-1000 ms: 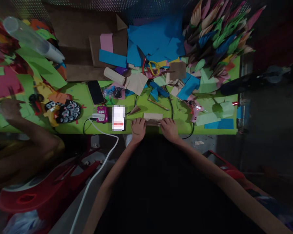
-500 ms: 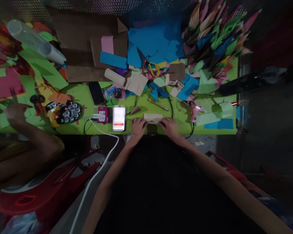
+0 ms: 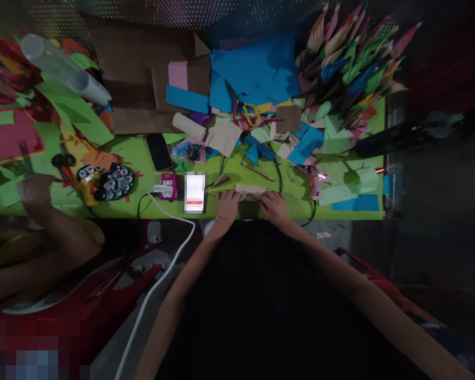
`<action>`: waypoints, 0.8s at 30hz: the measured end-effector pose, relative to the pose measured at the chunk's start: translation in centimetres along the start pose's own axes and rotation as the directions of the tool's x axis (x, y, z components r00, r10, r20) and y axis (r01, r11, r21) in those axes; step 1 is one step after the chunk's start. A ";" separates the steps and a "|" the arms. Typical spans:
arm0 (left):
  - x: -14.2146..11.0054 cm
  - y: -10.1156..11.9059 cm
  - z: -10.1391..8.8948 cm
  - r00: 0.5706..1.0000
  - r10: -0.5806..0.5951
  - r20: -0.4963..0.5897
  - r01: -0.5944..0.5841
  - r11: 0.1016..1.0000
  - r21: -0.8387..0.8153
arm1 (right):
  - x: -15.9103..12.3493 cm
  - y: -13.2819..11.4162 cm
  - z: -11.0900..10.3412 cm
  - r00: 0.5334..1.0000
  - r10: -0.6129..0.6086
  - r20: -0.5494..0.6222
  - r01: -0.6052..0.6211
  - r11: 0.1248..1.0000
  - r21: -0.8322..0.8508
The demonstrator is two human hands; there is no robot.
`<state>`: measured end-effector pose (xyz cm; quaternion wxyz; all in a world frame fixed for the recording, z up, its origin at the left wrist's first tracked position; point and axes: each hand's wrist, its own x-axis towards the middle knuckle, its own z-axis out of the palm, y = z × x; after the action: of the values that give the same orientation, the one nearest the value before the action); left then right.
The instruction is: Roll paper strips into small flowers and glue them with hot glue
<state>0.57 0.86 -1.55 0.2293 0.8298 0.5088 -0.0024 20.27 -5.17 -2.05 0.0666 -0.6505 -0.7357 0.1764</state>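
A small piece of beige paper [image 3: 250, 192] lies at the front edge of the green table, stretched between my hands. My left hand [image 3: 227, 206] grips its left end with bent fingers. At the right end my right hand [image 3: 276, 207] has its fingers closed on the same paper. The strip looks partly rolled or folded along its near side; the thumbs are mostly hidden. Just beyond it are a pencil [image 3: 258, 171] and a small brown paper cone [image 3: 220, 180]. A lit phone [image 3: 194, 193] rests left of my left hand.
A pink glue gun [image 3: 317, 184] with a cord lies to the right. Scissors [image 3: 245, 113] sit among paper scraps. Paper-wrapped cones [image 3: 352, 58] fill the back right. A dark phone [image 3: 159, 152] and a purple plug adapter [image 3: 168, 187] are left. Another person's hand [image 3: 35, 192] is far left.
The beige paper has become narrower, its near part rolled or folded over by my fingers. Both hands stay on its ends. The view has shifted slightly.
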 end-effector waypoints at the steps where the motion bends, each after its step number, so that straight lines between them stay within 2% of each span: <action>1: -0.2 -0.2 0.1 1.000 0.018 0.008 -0.018 1.000 0.002 | -0.1 0.1 0.0 1.000 -0.003 -0.009 0.003 1.000 0.007; 5: -0.6 -0.6 0.4 0.998 0.059 0.007 -0.059 0.998 0.004 | -0.1 0.4 0.2 0.999 0.007 -0.035 -0.006 1.000 0.008; 11: 0.0 -0.9 0.3 0.999 0.051 0.017 -0.051 0.998 -0.025 | 0.6 0.9 0.2 1.000 0.010 -0.007 -0.010 0.999 0.041; 17: 1.2 -0.4 -0.7 1.000 -0.025 0.019 0.025 0.999 -0.040 | 1.3 1.0 0.0 0.996 0.087 -0.001 -0.087 0.991 0.101; 21: 1.9 0.3 -1.1 0.998 -0.063 0.023 0.063 0.998 0.003 | 1.3 0.7 -0.3 0.997 0.074 0.005 -0.074 0.994 0.079; 24: 2.0 0.6 -1.1 0.998 -0.070 -0.005 0.070 0.997 0.044 | 1.6 0.6 -0.3 0.992 0.122 0.006 -0.122 0.990 0.068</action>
<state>1.75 2.75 -0.80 0.2098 0.8162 0.5379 -0.0201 20.66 -3.53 -2.15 0.0771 -0.6916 -0.6880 0.2060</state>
